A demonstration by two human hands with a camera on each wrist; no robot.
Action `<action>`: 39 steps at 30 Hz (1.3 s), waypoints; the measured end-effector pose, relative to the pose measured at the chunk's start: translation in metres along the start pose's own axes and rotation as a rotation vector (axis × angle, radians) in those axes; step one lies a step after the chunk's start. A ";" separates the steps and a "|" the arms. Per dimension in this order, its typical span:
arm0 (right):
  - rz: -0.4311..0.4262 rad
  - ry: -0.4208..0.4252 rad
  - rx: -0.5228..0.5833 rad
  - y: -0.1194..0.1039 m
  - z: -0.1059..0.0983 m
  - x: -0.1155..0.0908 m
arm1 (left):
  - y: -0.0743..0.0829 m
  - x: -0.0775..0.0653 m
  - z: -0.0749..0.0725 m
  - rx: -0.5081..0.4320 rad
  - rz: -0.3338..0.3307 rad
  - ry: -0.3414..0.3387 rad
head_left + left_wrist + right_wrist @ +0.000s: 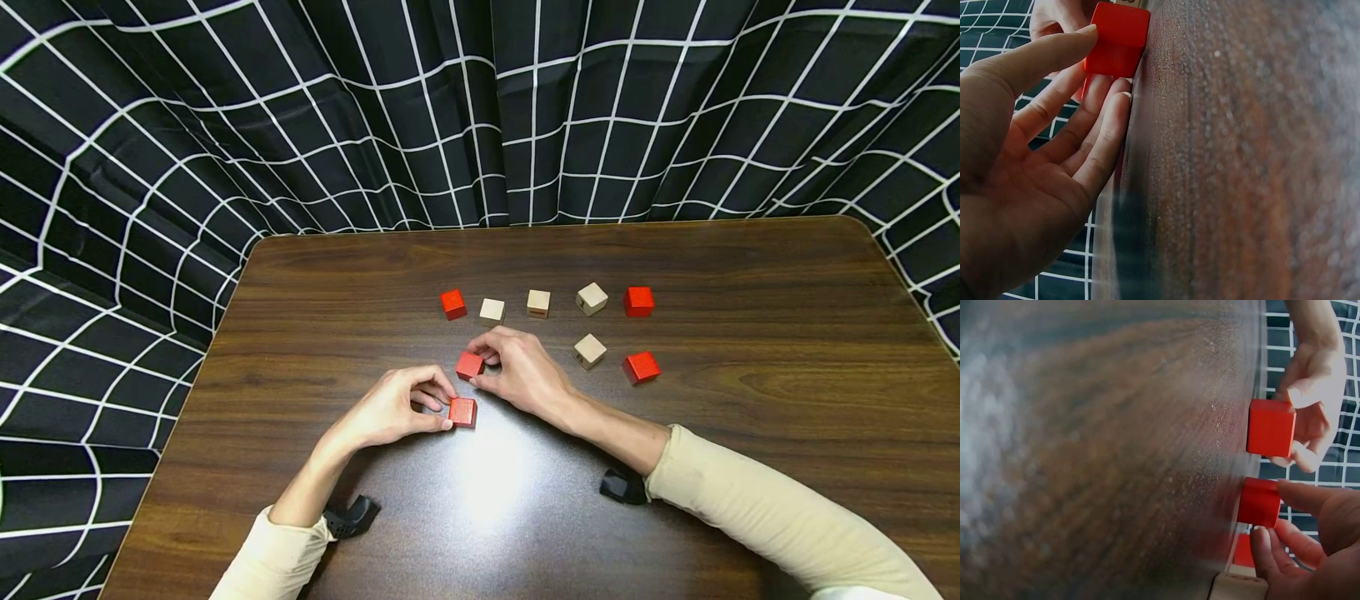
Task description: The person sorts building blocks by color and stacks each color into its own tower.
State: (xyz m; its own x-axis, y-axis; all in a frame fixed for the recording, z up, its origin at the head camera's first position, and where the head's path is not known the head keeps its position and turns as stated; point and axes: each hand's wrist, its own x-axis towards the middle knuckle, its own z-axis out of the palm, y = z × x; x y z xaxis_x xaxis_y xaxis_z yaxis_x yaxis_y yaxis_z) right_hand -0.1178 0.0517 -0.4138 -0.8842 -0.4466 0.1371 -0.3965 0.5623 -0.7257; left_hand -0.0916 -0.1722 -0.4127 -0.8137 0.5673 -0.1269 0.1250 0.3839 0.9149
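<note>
Near the table's middle, my left hand (pixel 393 408) pinches a red cube (pixel 462 412) between thumb and fingers. In the left wrist view the thumb lies on one side of that red cube (pixel 1116 40), which sits at the tabletop. Just behind it, my right hand (pixel 528 375) pinches another red cube (pixel 470 366). The right wrist view shows this red cube (pixel 1259 502) between thumb and fingertips, a small gap apart from the left hand's cube (pixel 1270 428). Both cubes look low on the table; their undersides are hidden.
Beyond the hands stands a row: a red cube (pixel 453 304), pale wooden cubes (pixel 492 312) (pixel 537 303) (pixel 592 299) and a red cube (pixel 639 302). Nearer on the right are a wooden cube (pixel 589 352) and a red cube (pixel 641 367). A black gridded curtain (pixel 420 108) surrounds the brown table (pixel 750 333).
</note>
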 end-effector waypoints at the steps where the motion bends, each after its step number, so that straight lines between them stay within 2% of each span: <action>1: 0.001 -0.001 -0.006 0.000 0.000 0.000 | 0.004 -0.001 0.000 -0.001 -0.002 -0.001; 5: -0.002 0.004 -0.038 -0.001 0.001 0.000 | 0.021 -0.004 -0.002 -0.002 0.005 -0.004; 21: 0.018 -0.016 0.001 -0.002 -0.001 0.001 | 0.022 -0.004 -0.002 -0.010 -0.003 -0.008; 28: -0.002 -0.006 0.047 -0.002 -0.006 -0.002 | -0.011 0.000 -0.001 0.024 0.022 0.001; 39: -0.044 0.029 0.071 -0.001 -0.017 -0.009 | -0.013 0.000 -0.003 0.056 0.038 0.010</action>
State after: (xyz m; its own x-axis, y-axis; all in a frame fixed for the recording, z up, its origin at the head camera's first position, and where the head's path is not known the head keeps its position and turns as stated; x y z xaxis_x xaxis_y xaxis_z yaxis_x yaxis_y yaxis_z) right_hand -0.1139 0.0669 -0.4027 -0.8733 -0.4492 0.1884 -0.4176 0.4914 -0.7643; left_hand -0.0946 -0.1795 -0.4232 -0.8130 0.5755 -0.0881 0.1875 0.4021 0.8962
